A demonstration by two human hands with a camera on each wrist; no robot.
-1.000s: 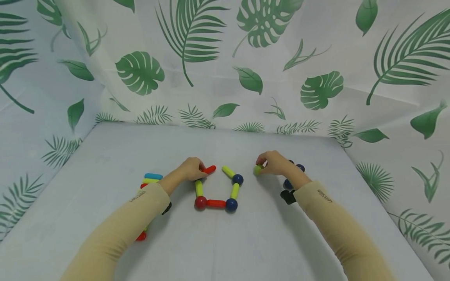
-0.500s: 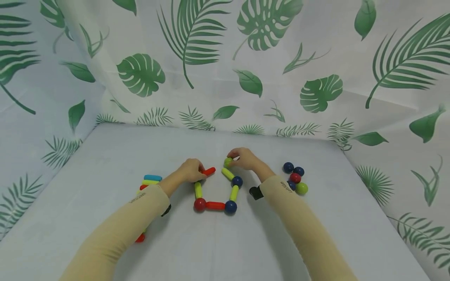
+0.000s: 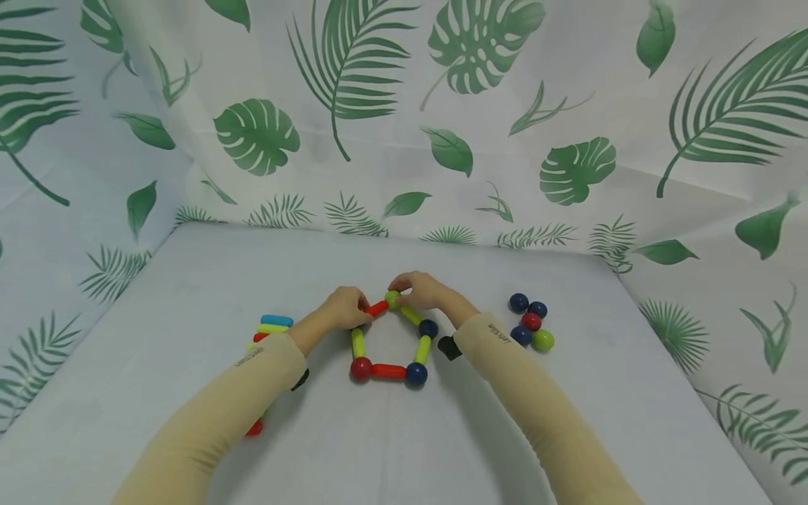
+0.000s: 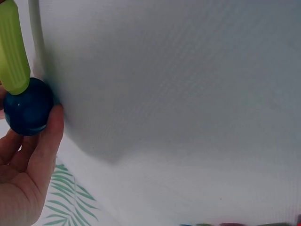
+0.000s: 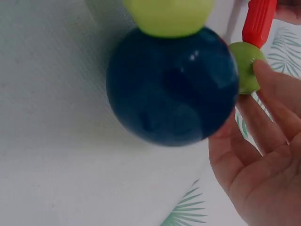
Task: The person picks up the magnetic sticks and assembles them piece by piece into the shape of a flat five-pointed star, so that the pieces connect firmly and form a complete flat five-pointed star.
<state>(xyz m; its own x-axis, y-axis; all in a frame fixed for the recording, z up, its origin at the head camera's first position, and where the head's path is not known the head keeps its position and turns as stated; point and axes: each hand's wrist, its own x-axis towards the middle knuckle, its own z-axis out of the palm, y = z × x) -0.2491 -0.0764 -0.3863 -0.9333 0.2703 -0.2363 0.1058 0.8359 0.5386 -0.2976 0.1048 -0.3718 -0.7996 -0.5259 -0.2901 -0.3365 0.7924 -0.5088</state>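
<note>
My left hand (image 3: 344, 307) grips a blue ball (image 4: 29, 107) at the upper left corner of a five-sided ring of rods and balls; the hand hides that ball in the head view. A red rod (image 3: 377, 308) slants from it to a green ball (image 3: 393, 299) at the top, which my right hand (image 3: 421, 290) pinches between thumb and fingers. In the right wrist view the red rod touches the green ball (image 5: 245, 66). Yellow-green rods (image 3: 358, 343), a red ball (image 3: 361, 368), a bottom red rod (image 3: 388, 372) and blue balls (image 3: 416, 374) form the other sides.
Several loose balls, blue, red (image 3: 532, 322) and green (image 3: 543, 341), lie to the right on the white table (image 3: 480, 435). At the left, a stack of coloured rods (image 3: 276, 320) is partly covered by the left sleeve (image 3: 221, 414). A leaf-patterned cloth (image 3: 379, 161) hangs behind.
The right hand has carried the green ball leftward from near the loose balls to the ring's top, against the red rod's end. The left hand has stayed nearly still.
</note>
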